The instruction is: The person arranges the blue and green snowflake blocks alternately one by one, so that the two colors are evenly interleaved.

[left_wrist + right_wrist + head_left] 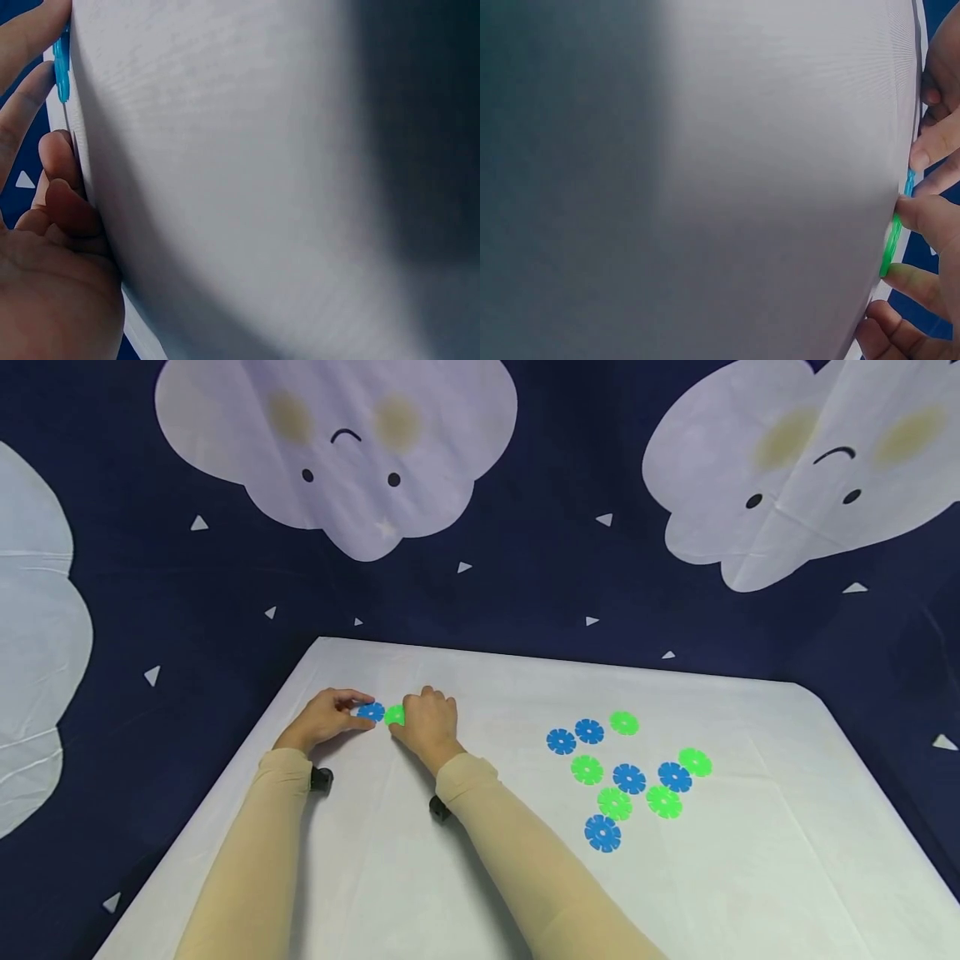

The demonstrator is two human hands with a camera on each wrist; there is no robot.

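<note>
At the table's far left, my left hand (324, 720) holds a blue notched interlocking disc (371, 712) between thumb and fingers. Beside it, a green notched interlocking disc (394, 715) is pinched by my right hand (431, 724), which covers part of it. Both discs lie flat and close together on the white table; whether their edges touch, I cannot tell. Edge-on in the left wrist view, the blue disc (61, 71) shows between the fingers. The right wrist view has the green disc (891, 244) between thumb and finger.
Several loose discs lie spread on the right half of the table, among them a blue disc (603, 833) nearest me and a green disc (624, 722) farthest back. Behind the white table (787, 877) hangs a dark blue cloth (540, 568) with cloud prints.
</note>
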